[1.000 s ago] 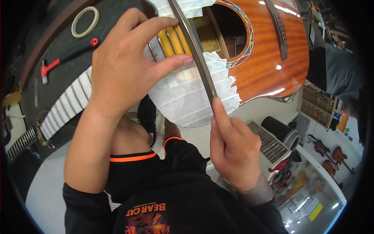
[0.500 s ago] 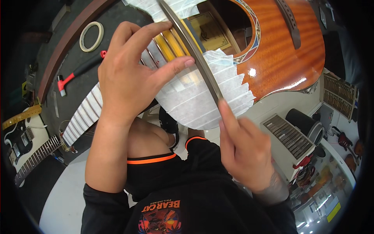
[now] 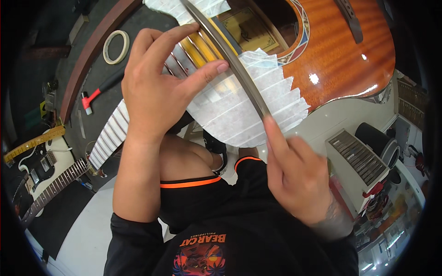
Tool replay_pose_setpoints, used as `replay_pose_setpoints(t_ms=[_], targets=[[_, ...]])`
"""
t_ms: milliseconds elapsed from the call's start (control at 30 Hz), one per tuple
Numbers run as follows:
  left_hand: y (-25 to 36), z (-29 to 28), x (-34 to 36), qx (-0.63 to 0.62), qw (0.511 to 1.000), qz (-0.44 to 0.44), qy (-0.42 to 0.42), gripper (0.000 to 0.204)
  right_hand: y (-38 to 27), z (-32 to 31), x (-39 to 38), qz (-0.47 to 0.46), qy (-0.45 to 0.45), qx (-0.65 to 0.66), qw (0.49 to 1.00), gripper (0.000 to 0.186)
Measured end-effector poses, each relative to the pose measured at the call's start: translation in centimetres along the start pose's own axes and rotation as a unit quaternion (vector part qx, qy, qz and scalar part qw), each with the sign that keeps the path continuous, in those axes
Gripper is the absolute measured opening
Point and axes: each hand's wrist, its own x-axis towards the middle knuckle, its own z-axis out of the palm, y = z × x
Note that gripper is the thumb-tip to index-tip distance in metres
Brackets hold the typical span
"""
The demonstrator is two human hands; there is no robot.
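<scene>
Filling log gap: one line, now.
right hand: gripping long grey metal bar; left hand: beside bar; glossy brown wooden guitar: partly taped

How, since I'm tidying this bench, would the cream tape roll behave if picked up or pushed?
The tape roll is probably light, being a slim ring with a wide open middle. Lying flat on the dark work surface, it would likely slide rather than roll when pushed. Its round outline suggests it could roll if stood on edge.

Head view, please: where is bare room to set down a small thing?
On the workbench, a bare patch lies between the curved brown strip, tape roll and mallet. The top of the acoustic guitar is bare between masking tape and bridge. Crowded: the fretboard, under the left hand and the metal tool in the right hand.
</scene>
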Motion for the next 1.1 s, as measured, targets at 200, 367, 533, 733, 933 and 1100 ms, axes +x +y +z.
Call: replay_pose_setpoints(t_ms=[200,367,533,733,933,1100], targets=[[-0.1,-0.1,-0.2,0.014,1.000,0.003,-0.005,0.058,1.4,0.5,-4.7,-0.009,0.022,0.012,1.000,0.066],[0.2,0.6,0.1,0.007,1.000,0.018,0.001,0.057,1.4,0.2,-7.7,0.014,0.020,0.008,1.000,0.068],[-1.0,0.9,0.2,0.004,0.998,0.044,0.041,0.058,-0.5,-0.2,0.6,0.010,0.015,0.001,1.000,0.061],[0.0,0.5,0.1,0.006,1.000,0.016,0.007,0.057,0.8,0.1,-6.8,0.031,0.017,0.009,0.999,0.057],[0.1,0.5,0.0,0.014,1.000,0.015,-0.002,0.057,0.0,0.3,-3.8,0.006,0.017,-0.011,1.000,0.061],[-0.5,0.2,-0.2,0.008,1.000,0.000,0.002,0.056,-0.5,0.4,-0.1,0.011,0.016,0.007,1.000,0.058]])
